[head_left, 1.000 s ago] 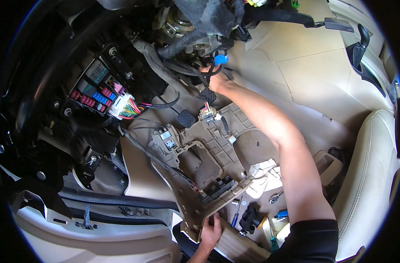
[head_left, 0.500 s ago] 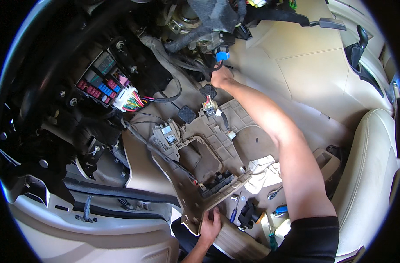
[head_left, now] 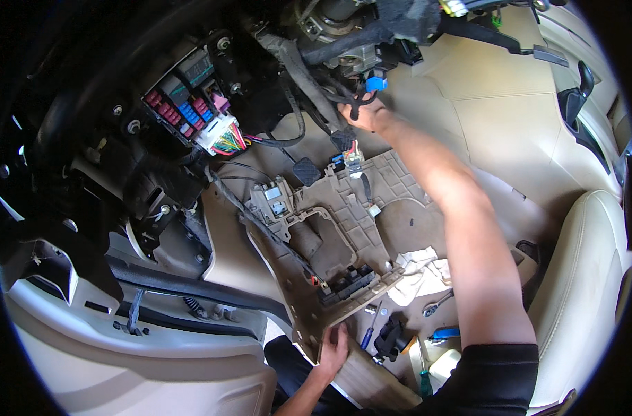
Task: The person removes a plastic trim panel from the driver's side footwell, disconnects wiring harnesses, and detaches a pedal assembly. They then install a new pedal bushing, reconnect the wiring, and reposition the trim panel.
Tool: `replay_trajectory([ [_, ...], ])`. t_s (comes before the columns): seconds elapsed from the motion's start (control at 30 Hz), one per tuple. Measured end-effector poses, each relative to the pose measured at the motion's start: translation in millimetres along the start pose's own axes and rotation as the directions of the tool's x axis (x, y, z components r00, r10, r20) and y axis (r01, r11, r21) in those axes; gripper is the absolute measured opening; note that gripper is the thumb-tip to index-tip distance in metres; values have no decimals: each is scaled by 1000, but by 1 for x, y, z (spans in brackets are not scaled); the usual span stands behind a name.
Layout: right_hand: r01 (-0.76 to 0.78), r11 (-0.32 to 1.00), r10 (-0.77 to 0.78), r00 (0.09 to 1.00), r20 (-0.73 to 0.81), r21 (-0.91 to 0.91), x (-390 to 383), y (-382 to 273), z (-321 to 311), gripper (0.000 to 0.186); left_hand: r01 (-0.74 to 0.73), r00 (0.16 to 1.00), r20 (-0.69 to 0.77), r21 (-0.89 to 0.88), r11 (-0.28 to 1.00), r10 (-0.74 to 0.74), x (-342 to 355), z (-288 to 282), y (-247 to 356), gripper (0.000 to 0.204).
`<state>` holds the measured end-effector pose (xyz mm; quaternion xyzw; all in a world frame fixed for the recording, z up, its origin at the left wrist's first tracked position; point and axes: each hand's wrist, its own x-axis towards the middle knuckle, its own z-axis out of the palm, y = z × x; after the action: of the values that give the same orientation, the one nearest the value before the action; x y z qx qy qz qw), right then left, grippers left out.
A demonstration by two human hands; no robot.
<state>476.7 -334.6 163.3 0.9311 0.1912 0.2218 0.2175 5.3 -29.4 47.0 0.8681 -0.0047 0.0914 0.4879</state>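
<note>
The large beige dashboard trim panel (head_left: pixel 371 239) hangs loose over the footwell, its inner side with connectors and ribs facing up. My left hand (head_left: pixel 334 350) is closed on its near lower edge, thumb and fingers against the rim. My right hand (head_left: pixel 364 114) reaches far under the dashboard and is closed around a black wiring harness (head_left: pixel 355 105); wires cover part of the fingers. Just above that hand is a blue connector (head_left: pixel 376 84). A white connector with coloured wires (head_left: pixel 353 156) sits at the panel's far edge.
An exposed fuse box (head_left: pixel 184 104) with a white multi-wire plug is at upper left. Pedals (head_left: pixel 306 171) lie beyond the panel. A white cloth (head_left: pixel 418 276), ratchet (head_left: pixel 438 305), screwdriver (head_left: pixel 371 328) and black part (head_left: pixel 393 338) lie on the floor. The seat (head_left: pixel 586 291) borders the right.
The whole view has shifted, so the scene sits further right. My right hand has moved slightly down and left relative to the blue connector. My left hand stays on the panel edge.
</note>
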Motion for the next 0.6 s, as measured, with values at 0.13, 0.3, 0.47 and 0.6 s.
replay_trajectory([
  [0.13, -299, 888, 289, 954, 81, 350, 31, 6, 57, 33, -99, 995, -25, 51, 994, 100, 3, 3, -7, 21],
  [0.3, -747, -9, 645, 503, 575, 664, 56, -8, 87, 31, -38, 999, 16, 36, 999, 38, -1, 2, -10, 22],
  [0.47, -114, 983, 154, 935, -319, 141, 18, 3, 43, 14, -1, 999, 48, 28, 1000, -1, -2, -1, -11, 21],
  [0.6, 64, 993, -46, 984, -173, 98, 24, 10, 42, 13, -70, 997, 9, -11, 997, 70, -3, 0, -12, 22],
])
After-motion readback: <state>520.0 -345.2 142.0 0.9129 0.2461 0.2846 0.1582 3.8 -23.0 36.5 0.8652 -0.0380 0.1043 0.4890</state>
